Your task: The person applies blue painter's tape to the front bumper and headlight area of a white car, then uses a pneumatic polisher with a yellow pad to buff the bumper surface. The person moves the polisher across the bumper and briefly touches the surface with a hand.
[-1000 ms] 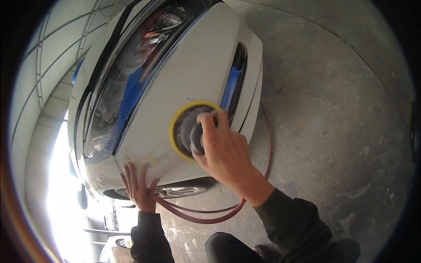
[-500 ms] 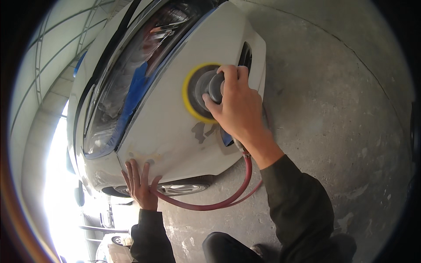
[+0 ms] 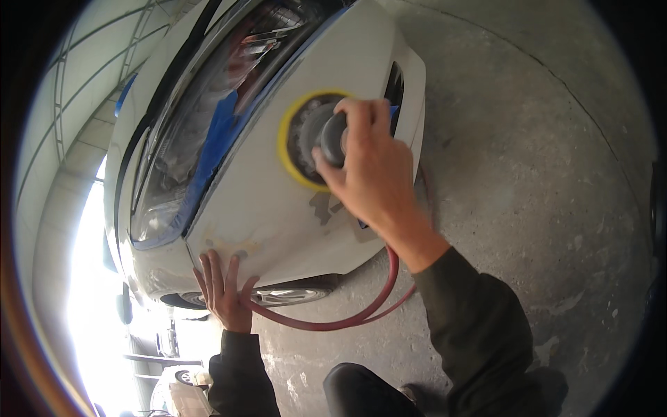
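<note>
My right hand [image 3: 375,163] is wrapped over the round grey head of a pneumatic orbital sander [image 3: 316,139]. Its yellow-rimmed disc sits against the pale, unpainted-looking car bumper [image 3: 267,194]. A red air hose [image 3: 333,324] hangs below my right wrist and loops left to my left hand [image 3: 226,295]. That hand lies with fingers spread on the bumper corner, above the wheel [image 3: 288,297]. The hose reaches its thumb side; I cannot tell whether the hand grips it. A dark patch [image 3: 321,207] marks the bumper below the sander.
Blue masking tape [image 3: 214,156] edges the headlight [image 3: 187,146] left of the sander. A dark vent opening [image 3: 394,87] lies by my right fingers. Concrete floor [image 3: 528,187] spreads to the right. Another vehicle [image 3: 187,393] stands at the lower left, near bright daylight.
The sander and my right hand have shifted slightly left and up across the bumper. My left hand stays in nearly the same place.
</note>
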